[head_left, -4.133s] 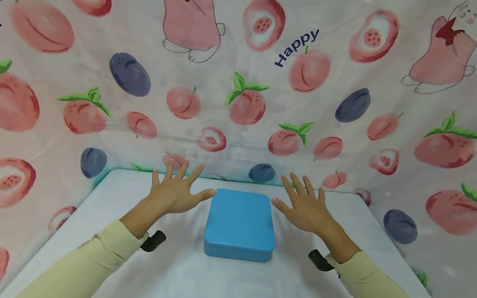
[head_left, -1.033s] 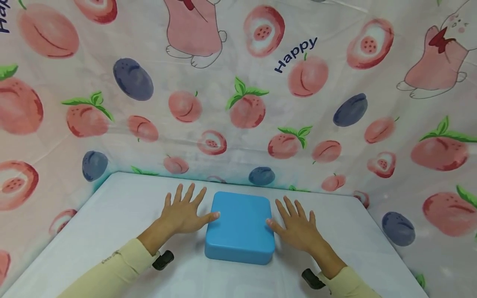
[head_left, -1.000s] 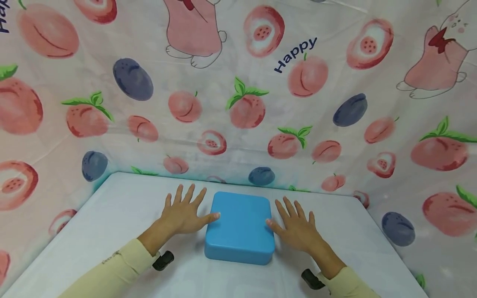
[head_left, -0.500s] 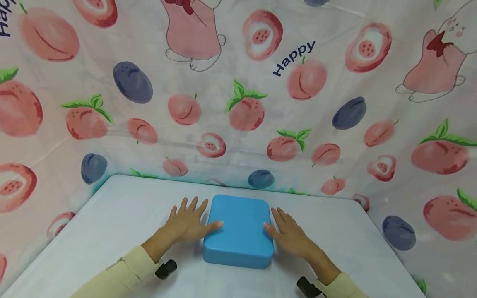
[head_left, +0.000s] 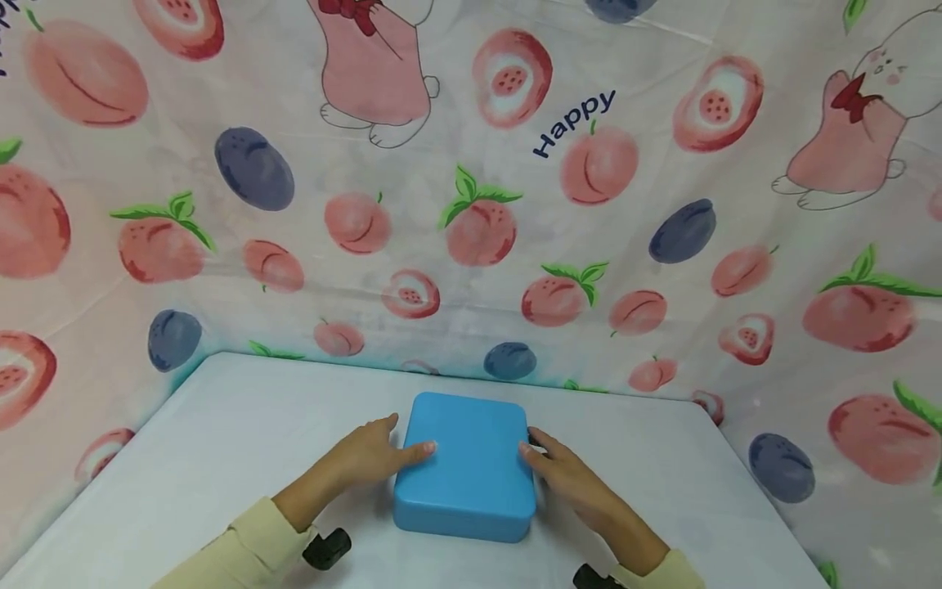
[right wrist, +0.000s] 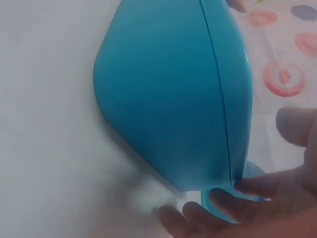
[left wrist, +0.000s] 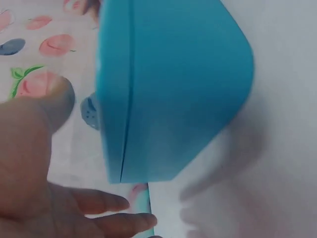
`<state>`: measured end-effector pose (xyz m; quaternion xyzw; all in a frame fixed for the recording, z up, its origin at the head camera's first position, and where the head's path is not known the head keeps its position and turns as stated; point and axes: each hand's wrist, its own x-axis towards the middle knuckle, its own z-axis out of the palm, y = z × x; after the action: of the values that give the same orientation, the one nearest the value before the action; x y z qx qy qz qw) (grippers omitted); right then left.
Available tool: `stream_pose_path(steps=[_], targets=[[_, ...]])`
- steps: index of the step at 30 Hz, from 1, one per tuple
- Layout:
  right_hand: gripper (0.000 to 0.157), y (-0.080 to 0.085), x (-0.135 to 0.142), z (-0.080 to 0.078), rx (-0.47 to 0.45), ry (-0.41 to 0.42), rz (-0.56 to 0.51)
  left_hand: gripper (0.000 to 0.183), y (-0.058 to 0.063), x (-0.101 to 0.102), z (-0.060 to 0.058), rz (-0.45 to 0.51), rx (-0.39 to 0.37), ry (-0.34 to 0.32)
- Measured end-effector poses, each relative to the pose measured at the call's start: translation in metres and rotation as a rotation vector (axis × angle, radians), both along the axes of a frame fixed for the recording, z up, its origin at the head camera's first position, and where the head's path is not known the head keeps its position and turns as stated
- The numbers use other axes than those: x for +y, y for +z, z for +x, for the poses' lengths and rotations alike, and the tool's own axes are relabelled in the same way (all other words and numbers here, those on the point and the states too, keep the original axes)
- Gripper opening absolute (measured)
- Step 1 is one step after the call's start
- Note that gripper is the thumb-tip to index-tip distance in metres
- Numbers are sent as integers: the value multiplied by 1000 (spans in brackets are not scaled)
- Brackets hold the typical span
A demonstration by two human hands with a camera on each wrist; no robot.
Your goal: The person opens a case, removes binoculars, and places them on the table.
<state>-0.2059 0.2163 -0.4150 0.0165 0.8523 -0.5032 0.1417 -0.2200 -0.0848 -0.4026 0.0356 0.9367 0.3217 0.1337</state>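
A blue rectangular box [head_left: 465, 468] with rounded corners lies flat on the white table. A thin seam runs round its side, setting off the lid, in both wrist views. My left hand [head_left: 366, 455] is at the box's left side, its thumb over the lid's edge in the head view. In the left wrist view its thumb [left wrist: 58, 105] stands off the lid and its fingers stretch past the far corner. My right hand [head_left: 572, 478] is at the right side, fingers loosely bent. In the right wrist view its fingertips are right at the far corner, the thumb apart from the lid.
The white table [head_left: 287, 409] runs back to a fabric backdrop [head_left: 412, 188] printed with peaches, plums and rabbits, which also closes off both sides. A dark wrist camera [head_left: 327, 549] is worn at the left sleeve, another [head_left: 594, 577] at the right sleeve.
Both hands have come down and inward from spread above the table to the box's two sides. Their fingers have drawn closer together. The box stays in place; the head view tilts slightly up.
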Motion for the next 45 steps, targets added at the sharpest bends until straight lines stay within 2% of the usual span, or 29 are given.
stream_pose_path(steps=[7, 12, 19, 26, 34, 40, 45], targets=[[45, -2, 0, -7, 47, -84, -109, 95, -1, 2, -7, 105, 14, 58], [34, 2, -4, -11, 50, -149, -96, 76, 1, 7, -9, 151, 24, 83], [33, 13, -11, -15, 8, -179, 29, 60, 7, 13, -9, 125, -7, 150], [25, 15, -11, -19, -36, -195, 45, 49, 14, 17, -11, 113, -66, 184], [32, 12, -7, -20, -99, -219, 60, 50, 15, 22, -14, 128, -108, 186], [30, 13, -9, -20, -101, -214, 64, 50, 14, 23, -14, 137, -106, 184], [36, 15, -15, -18, -77, -230, 94, 51, 13, 24, -12, 124, -95, 171]])
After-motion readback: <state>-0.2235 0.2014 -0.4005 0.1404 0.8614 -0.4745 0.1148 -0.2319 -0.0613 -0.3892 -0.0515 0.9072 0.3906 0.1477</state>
